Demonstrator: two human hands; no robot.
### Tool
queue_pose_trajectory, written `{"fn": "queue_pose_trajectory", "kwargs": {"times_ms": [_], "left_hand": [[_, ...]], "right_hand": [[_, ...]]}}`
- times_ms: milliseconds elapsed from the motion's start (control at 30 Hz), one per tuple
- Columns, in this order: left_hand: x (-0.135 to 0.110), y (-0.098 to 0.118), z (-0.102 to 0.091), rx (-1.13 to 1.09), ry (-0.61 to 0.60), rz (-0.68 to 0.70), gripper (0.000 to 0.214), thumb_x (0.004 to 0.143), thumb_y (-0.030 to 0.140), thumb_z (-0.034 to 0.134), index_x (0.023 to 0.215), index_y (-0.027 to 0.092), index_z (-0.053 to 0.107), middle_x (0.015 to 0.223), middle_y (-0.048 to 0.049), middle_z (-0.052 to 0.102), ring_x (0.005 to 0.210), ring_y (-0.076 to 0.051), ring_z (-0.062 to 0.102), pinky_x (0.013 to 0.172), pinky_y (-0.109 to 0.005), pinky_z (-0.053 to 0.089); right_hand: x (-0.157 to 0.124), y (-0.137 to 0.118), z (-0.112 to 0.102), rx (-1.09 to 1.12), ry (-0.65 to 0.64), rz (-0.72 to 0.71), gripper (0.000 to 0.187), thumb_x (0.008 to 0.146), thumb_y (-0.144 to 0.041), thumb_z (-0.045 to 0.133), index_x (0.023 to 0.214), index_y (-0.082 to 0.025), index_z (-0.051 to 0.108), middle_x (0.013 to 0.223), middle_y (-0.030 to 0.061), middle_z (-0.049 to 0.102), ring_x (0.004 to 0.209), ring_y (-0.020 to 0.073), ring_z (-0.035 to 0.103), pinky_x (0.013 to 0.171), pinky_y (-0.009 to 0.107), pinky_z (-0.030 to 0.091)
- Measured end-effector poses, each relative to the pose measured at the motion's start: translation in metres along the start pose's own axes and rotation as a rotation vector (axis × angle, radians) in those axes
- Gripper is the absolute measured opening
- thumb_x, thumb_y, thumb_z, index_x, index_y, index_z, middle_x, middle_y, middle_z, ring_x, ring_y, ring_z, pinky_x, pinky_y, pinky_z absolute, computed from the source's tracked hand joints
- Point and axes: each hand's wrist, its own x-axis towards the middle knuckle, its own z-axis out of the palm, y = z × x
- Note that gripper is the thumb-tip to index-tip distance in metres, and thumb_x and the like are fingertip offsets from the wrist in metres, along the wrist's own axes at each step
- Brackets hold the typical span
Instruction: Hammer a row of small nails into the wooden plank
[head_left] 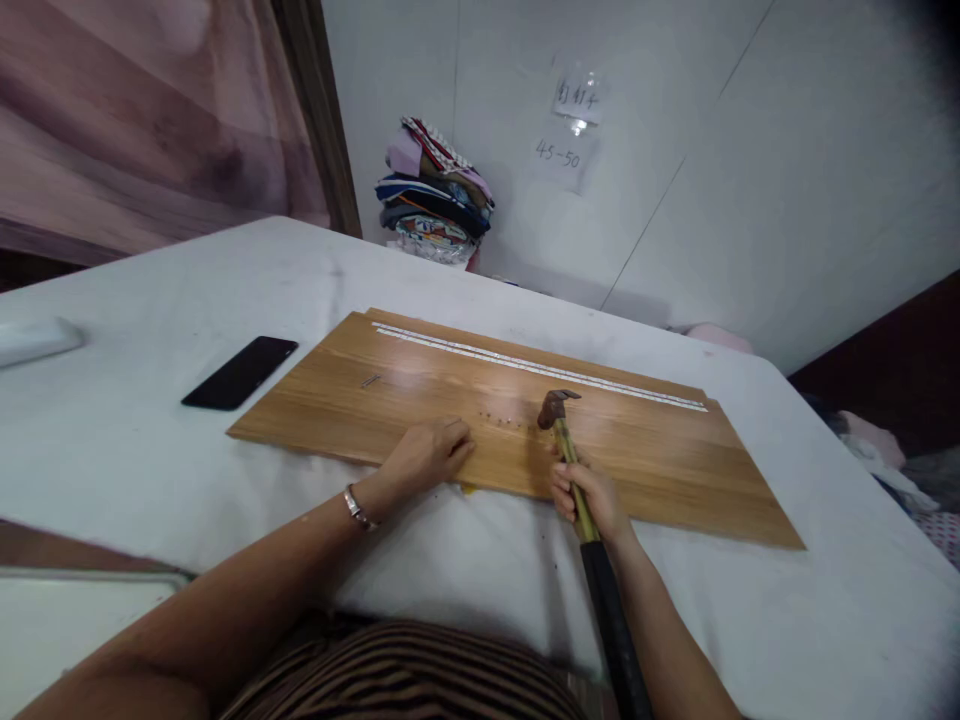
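A wooden board (637, 455) lies across the white table. My right hand (589, 492) grips a claw hammer (589, 530) partway up its yellow handle; the black grip extends back toward me. The rusty hammer head is over the board, right of a short row of several small nail heads (502, 418). On the board's near part, just left of that row, rests my left hand (435, 450) with its fingers curled in. Whatever may be inside those fingers is hidden. A few loose nails (370, 380) lie on the board's left part.
Two white measuring strips (525, 362) run along the board's far side. A black phone (240, 373) lies left of the board on the white table (300, 270). Folded cloths (439, 200) are stacked by the wall. A white object (37, 340) sits at the far left.
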Motion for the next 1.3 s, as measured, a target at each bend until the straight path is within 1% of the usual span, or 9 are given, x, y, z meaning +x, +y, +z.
{"fn": "queue_pose_trajectory", "kwargs": {"times_ms": [133, 333, 533, 700, 900, 1133, 1300], "left_hand": [[-0.0005, -0.0013, 0.0009, -0.008, 0.006, 0.015, 0.023, 0.094, 0.03, 0.044, 0.075, 0.019, 0.051, 0.078, -0.0025, 0.058, 0.074, -0.016, 0.055, 0.07, -0.028, 0.041], [-0.0004, -0.0018, 0.0013, 0.012, 0.009, 0.013, 0.025, 0.094, 0.031, 0.043, 0.074, 0.019, 0.05, 0.078, -0.0019, 0.058, 0.073, -0.015, 0.055, 0.069, -0.028, 0.041], [-0.0005, -0.0022, 0.0024, 0.007, 0.019, 0.019, 0.024, 0.094, 0.03, 0.043, 0.075, 0.019, 0.051, 0.078, -0.0017, 0.057, 0.074, -0.015, 0.054, 0.07, -0.027, 0.041], [0.0, -0.0007, 0.0008, 0.0, 0.004, 0.003, 0.023, 0.093, 0.03, 0.044, 0.075, 0.019, 0.051, 0.078, -0.0017, 0.057, 0.073, -0.015, 0.055, 0.069, -0.027, 0.04], [0.0001, -0.0007, 0.001, 0.007, 0.008, 0.004, 0.022, 0.093, 0.029, 0.045, 0.074, 0.019, 0.05, 0.078, -0.0019, 0.058, 0.073, -0.015, 0.055, 0.069, -0.027, 0.041], [0.0001, -0.0008, 0.0015, 0.018, 0.002, 0.0, 0.024, 0.094, 0.03, 0.044, 0.074, 0.019, 0.05, 0.078, -0.0022, 0.058, 0.074, -0.015, 0.055, 0.07, -0.028, 0.041], [0.0, -0.001, 0.0022, 0.001, 0.006, 0.001, 0.023, 0.093, 0.03, 0.044, 0.074, 0.019, 0.05, 0.078, -0.0021, 0.057, 0.074, -0.015, 0.055, 0.07, -0.028, 0.04]], "right_hand": [[-0.0003, -0.0003, 0.0, -0.006, -0.013, -0.028, 0.032, 0.069, -0.026, 0.066, 0.098, -0.019, 0.055, 0.05, -0.0115, 0.044, 0.031, 0.0049, 0.036, 0.028, 0.016, 0.027], [0.0027, 0.0011, -0.0018, 0.002, -0.02, 0.003, 0.032, 0.068, -0.027, 0.065, 0.096, -0.018, 0.054, 0.049, -0.0118, 0.044, 0.03, 0.005, 0.035, 0.027, 0.016, 0.027], [0.0015, 0.0008, -0.0012, -0.006, 0.016, -0.008, 0.033, 0.067, -0.028, 0.065, 0.096, -0.019, 0.054, 0.049, -0.0121, 0.045, 0.03, 0.0046, 0.035, 0.027, 0.015, 0.028], [0.003, 0.0028, -0.0019, -0.007, -0.002, 0.017, 0.034, 0.066, -0.028, 0.066, 0.096, -0.018, 0.054, 0.048, -0.0123, 0.044, 0.03, 0.0048, 0.035, 0.027, 0.015, 0.027], [0.0009, 0.0037, -0.0035, -0.019, 0.011, -0.02, 0.035, 0.069, -0.026, 0.064, 0.101, -0.018, 0.053, 0.05, -0.0118, 0.044, 0.03, 0.0052, 0.036, 0.028, 0.015, 0.026], [0.0012, 0.0001, 0.0002, -0.028, 0.024, 0.02, 0.035, 0.065, -0.028, 0.065, 0.096, -0.018, 0.054, 0.049, -0.0121, 0.044, 0.03, 0.0051, 0.035, 0.027, 0.015, 0.027], [0.0005, -0.0002, -0.0003, -0.022, 0.024, -0.008, 0.036, 0.066, -0.028, 0.065, 0.099, -0.018, 0.054, 0.049, -0.0121, 0.045, 0.03, 0.0049, 0.035, 0.027, 0.015, 0.026]]}}
